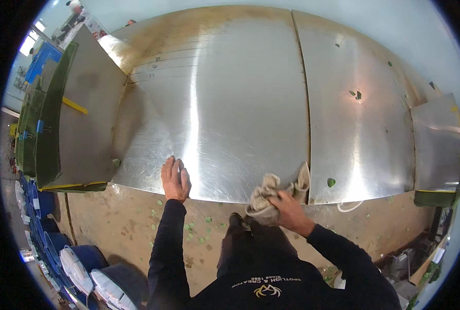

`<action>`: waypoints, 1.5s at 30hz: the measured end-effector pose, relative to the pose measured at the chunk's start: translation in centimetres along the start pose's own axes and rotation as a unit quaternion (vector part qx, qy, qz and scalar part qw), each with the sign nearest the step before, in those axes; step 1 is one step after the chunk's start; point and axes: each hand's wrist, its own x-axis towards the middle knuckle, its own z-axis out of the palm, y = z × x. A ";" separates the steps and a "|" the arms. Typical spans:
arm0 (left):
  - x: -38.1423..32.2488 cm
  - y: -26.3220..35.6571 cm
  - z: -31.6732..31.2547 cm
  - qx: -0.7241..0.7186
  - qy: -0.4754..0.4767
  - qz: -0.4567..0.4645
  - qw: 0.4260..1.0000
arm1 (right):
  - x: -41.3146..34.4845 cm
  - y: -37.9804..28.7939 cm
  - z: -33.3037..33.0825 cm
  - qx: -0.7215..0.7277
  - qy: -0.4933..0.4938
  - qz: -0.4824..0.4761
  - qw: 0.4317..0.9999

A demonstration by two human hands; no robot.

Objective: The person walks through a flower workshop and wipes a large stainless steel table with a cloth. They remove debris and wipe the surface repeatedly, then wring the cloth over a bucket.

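My left hand [175, 180] rests on the near edge of a metal-topped table [249, 108], palm down and with nothing in it. In my right hand [291, 212] is a bunched, dingy beige cloth [264, 197], held at the near edge close to the seam between two metal sheets. Part of the cloth lies on the metal, and part hangs over the edge. A green leaf piece [331, 182] lies on the right sheet, with more leaf bits [358, 95] farther back.
Upright metal panels with green backing, left [90, 100] and right [437, 143], bound the table. Lined blue tubs [117, 285] stand on the floor at lower left. Leaf bits are scattered on the floor. A white loop [350, 207] hangs under the near edge.
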 end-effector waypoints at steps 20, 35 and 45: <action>-1.2 -1.1 1.8 -0.034 0.021 0.028 0.999 | -13.2 3.7 -0.6 0.035 0.128 0.121 0.984; -8.9 35.5 0.9 -0.711 -0.311 -0.320 0.544 | -11.9 1.6 -10.0 0.387 0.104 0.006 0.916; -7.2 52.0 8.4 -0.634 -0.308 -0.304 0.641 | -19.5 14.6 -20.6 0.571 0.129 0.160 0.795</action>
